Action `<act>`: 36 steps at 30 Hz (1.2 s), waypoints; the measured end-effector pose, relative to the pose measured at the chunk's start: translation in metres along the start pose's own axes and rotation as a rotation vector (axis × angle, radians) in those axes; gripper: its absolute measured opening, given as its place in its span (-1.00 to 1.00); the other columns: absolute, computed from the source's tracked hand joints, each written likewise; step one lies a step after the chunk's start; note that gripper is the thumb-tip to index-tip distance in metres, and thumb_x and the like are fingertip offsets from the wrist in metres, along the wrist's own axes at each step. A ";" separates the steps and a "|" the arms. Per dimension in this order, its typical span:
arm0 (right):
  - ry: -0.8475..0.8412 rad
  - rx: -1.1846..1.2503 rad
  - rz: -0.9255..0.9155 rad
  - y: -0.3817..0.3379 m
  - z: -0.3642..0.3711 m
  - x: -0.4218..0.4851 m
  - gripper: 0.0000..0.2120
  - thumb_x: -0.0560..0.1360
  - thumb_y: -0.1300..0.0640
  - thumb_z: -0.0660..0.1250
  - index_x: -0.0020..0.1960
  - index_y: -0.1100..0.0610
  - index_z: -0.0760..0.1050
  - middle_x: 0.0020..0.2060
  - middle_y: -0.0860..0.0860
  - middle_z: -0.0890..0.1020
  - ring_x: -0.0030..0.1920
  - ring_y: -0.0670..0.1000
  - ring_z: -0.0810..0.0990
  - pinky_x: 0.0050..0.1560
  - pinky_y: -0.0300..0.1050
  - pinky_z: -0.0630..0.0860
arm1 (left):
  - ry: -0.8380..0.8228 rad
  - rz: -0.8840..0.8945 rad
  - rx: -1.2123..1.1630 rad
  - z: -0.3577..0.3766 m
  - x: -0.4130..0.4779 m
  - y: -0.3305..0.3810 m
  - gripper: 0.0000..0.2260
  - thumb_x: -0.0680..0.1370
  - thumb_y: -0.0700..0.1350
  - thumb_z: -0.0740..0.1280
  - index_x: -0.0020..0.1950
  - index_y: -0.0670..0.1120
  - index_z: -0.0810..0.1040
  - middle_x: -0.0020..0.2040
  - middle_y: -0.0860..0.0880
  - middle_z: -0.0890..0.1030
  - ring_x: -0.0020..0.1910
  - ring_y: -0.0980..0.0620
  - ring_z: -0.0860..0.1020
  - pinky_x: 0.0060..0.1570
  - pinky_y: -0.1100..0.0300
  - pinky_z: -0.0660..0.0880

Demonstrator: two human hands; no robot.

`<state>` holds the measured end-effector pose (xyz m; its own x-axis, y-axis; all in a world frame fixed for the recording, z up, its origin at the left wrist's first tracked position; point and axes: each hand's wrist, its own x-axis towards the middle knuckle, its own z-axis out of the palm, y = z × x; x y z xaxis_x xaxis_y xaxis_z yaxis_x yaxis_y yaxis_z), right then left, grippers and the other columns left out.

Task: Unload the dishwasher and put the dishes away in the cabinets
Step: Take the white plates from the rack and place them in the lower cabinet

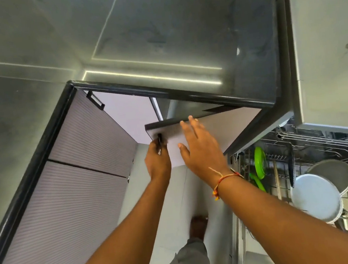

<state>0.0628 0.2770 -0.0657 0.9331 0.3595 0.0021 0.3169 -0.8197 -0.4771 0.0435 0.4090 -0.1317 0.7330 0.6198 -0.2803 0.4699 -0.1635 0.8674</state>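
We have our left hand [157, 160] closed around the black handle [160, 138] of a cabinet door [201, 133] under the dark counter [160, 47], and our right hand [200, 148] lies flat and open against the door's face, holding nothing. The dishes wait off to our right in the dishwasher rack [300, 153]: two round steel plates [316, 196] on edge and a green plate [260, 162] slotted behind them. Risk here looks real: the door swings close to the counter's corner, and our right fingertips [191, 119] sit right at its top edge, so a quick push could pinch them. The rack juts out just beside our legs, too; we could knock it while stepping back.
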 end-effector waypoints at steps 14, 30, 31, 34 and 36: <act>-0.259 -0.285 0.020 0.025 -0.021 -0.144 -0.26 0.59 -0.35 -0.13 0.62 0.03 -0.19 0.60 -0.01 -0.22 0.58 0.03 -0.28 0.57 0.12 -0.12 | -0.276 0.027 0.213 -0.017 -0.212 -0.060 -0.90 0.62 -0.11 0.28 0.08 0.01 0.58 0.01 0.02 0.64 -0.01 0.06 0.59 0.00 0.31 0.53; -0.302 -0.389 0.106 0.121 -0.081 -0.226 -0.36 0.65 -0.22 -0.15 0.60 0.00 -0.31 0.57 -0.07 -0.30 0.58 0.02 -0.26 0.57 0.12 -0.15 | -0.531 0.746 0.951 0.003 -0.260 -0.043 -0.02 0.50 0.37 0.19 0.55 -0.08 -0.38 0.55 -0.05 -0.40 0.52 -0.02 -0.40 0.53 -0.01 -0.24; -0.299 -0.398 0.107 0.124 -0.083 -0.228 -0.36 0.65 -0.22 -0.15 0.60 0.00 -0.32 0.57 -0.07 -0.29 0.58 0.02 -0.26 0.57 0.12 -0.15 | -0.539 0.773 0.951 0.007 -0.261 -0.039 -0.02 0.49 0.38 0.20 0.55 -0.07 -0.38 0.55 -0.04 -0.40 0.53 -0.02 -0.40 0.53 -0.02 -0.23; -0.297 -0.426 0.109 0.128 -0.087 -0.231 -0.36 0.65 -0.23 -0.16 0.60 -0.01 -0.30 0.58 -0.07 -0.27 0.59 0.03 -0.25 0.57 0.13 -0.12 | -0.562 0.844 0.964 0.016 -0.266 -0.027 0.01 0.46 0.39 0.23 0.57 -0.08 -0.34 0.56 -0.04 -0.38 0.53 -0.04 -0.38 0.54 -0.07 -0.19; -0.296 -0.431 0.112 0.126 -0.087 -0.234 -0.35 0.65 -0.25 -0.15 0.60 -0.01 -0.29 0.58 -0.07 -0.25 0.59 0.04 -0.23 0.57 0.15 -0.10 | -0.583 0.877 0.984 0.020 -0.271 -0.017 0.01 0.46 0.38 0.23 0.57 -0.10 -0.32 0.56 -0.04 -0.37 0.53 -0.03 -0.38 0.54 -0.06 -0.20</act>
<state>-0.1011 0.0502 -0.0497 0.8969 0.3190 -0.3062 0.3175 -0.9466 -0.0563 -0.1529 0.2286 -0.0791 0.9378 -0.3132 -0.1494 -0.2632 -0.9226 0.2820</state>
